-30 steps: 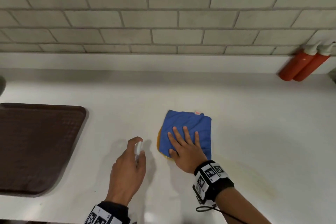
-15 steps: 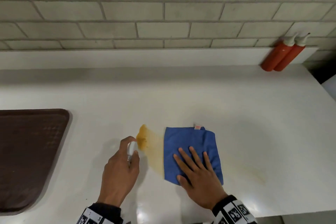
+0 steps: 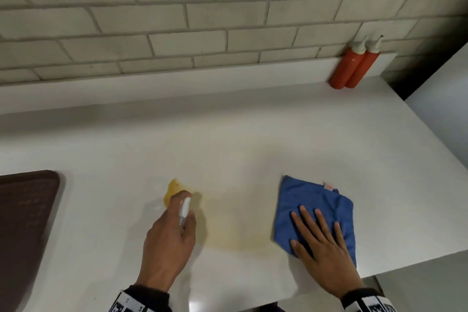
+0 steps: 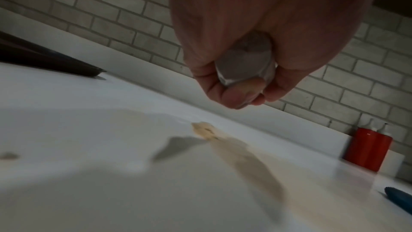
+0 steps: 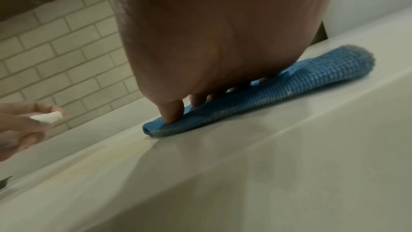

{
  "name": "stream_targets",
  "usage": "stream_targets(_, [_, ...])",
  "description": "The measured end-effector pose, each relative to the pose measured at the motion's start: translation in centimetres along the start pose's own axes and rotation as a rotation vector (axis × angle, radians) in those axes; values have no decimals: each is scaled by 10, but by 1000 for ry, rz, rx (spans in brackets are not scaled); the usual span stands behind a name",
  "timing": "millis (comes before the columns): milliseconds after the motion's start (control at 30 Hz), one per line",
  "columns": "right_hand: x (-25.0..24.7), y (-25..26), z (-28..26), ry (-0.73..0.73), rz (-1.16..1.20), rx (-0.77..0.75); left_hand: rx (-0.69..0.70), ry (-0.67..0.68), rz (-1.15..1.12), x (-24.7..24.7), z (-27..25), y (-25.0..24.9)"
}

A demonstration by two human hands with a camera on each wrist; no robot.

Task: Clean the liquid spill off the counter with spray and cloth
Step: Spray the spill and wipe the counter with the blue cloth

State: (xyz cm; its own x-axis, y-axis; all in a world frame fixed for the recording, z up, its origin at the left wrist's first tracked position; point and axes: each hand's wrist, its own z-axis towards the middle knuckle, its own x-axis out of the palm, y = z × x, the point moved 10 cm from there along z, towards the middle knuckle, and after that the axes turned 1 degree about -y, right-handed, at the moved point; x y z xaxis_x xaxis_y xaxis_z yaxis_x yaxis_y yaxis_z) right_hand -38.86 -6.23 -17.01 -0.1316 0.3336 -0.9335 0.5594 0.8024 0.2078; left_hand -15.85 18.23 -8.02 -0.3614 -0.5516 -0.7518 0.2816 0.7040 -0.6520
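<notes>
White counter [image 3: 228,139] runs along a grey brick wall [image 3: 177,20]. Two red bottles [image 3: 354,68] stand side by side at the back right, against the wall. One brown tray [image 3: 25,223] sits at the left edge. One yellow spill [image 3: 173,191] lies on the counter, with a pale smear beside it. The left hand [image 3: 167,243] has its fingers wrapped around one small white spray bottle [image 3: 184,210], just above the spill. The right hand [image 3: 321,246] lies flat with straight fingers on one blue cloth [image 3: 311,202], well apart from the spill.

Right hand [image 3: 326,253] slid cloth [image 3: 314,205] toward 3 o'clock, off the spill [image 3: 174,191], pale smear now bared between them
</notes>
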Motion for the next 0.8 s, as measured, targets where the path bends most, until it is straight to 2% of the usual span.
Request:
stream_targets(133, [-8,-24,8,-19,-3,25,24,-25,0,8,-7,-20])
stream_targets(367, [-15,-54,29,-26,9,-18,35,5,-76,37,-31,-63])
stream_targets(567, [-28,-49,75,-59,-9,-42,48,-33,-67,62,-56,-92])
stream_targets(700, [-25,-46,75,-35,-11,-94,17,-81,-38,67,-72,-99])
stream_targets(800, [-27,-46,72,-83,-12,-128,5,-75,-22,71,-79,-102])
